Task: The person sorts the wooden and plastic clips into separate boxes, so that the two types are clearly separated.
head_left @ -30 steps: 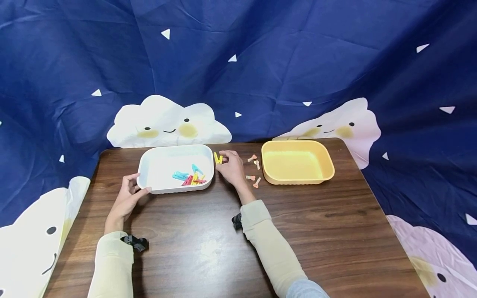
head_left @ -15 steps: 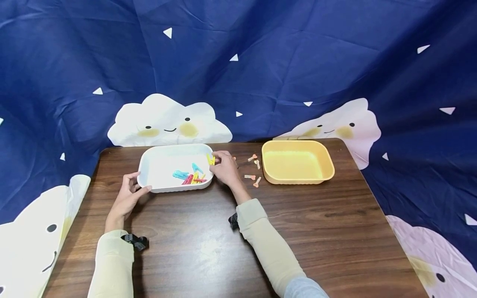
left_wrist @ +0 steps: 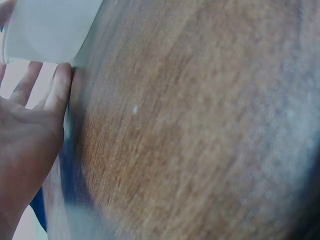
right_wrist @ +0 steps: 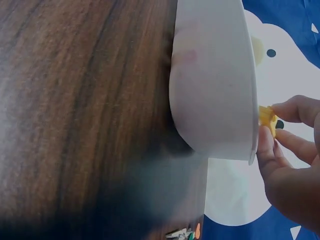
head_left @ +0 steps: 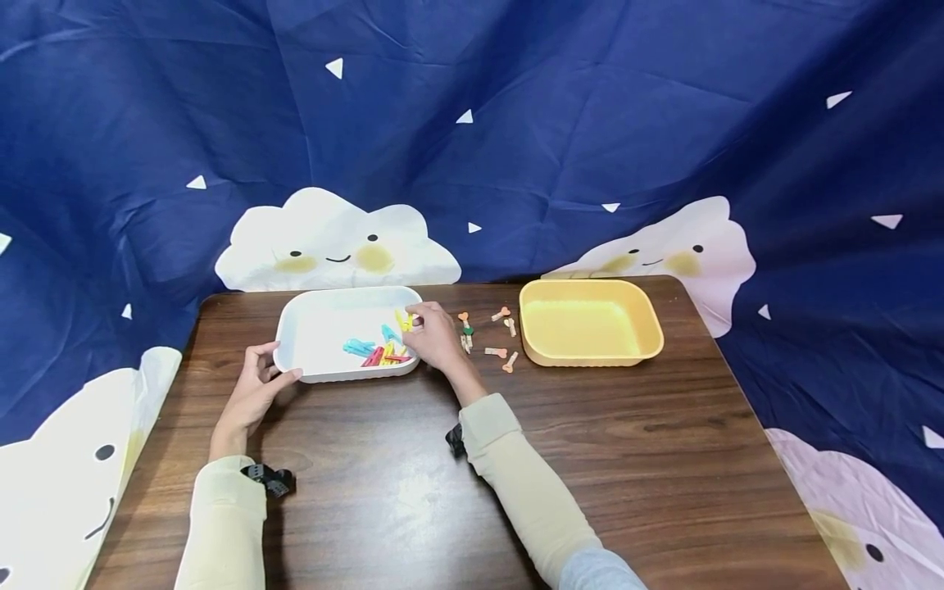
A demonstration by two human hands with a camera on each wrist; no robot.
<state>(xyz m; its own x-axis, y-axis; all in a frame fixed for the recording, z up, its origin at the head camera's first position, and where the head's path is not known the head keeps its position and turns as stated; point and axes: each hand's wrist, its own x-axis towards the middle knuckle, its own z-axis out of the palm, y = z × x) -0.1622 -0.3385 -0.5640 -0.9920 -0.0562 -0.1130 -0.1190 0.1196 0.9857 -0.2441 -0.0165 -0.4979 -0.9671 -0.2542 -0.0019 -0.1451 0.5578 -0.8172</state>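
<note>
My right hand (head_left: 435,338) pinches a yellow clothespin (head_left: 401,321) over the right side of a white plastic basin (head_left: 310,334). In the right wrist view, that clothespin (right_wrist: 267,117) sits between thumb and fingertips, just past the rim. My left hand (head_left: 251,393) holds the basin's front left corner, thumb at the front and fingers at the side; the left wrist view has its fingers against the outer wall (left_wrist: 45,35). Inside the basin lie blue clothespins (head_left: 359,347), red clothespins (head_left: 373,356) and yellow ones, bunched toward the front right.
Several small wooden clips (head_left: 496,352) with orange, white or green tops lie on the brown table (head_left: 590,459) between the basins. A yellow basin (head_left: 590,359) stands at the right with nothing visible inside. Behind the table hangs a blue cloth (head_left: 516,147) with clouds.
My right hand has moved left with the yellow clothespin, from beside the white basin to over its inside, uncovering wooden clips on the table. The left hand stays at the corner.
</note>
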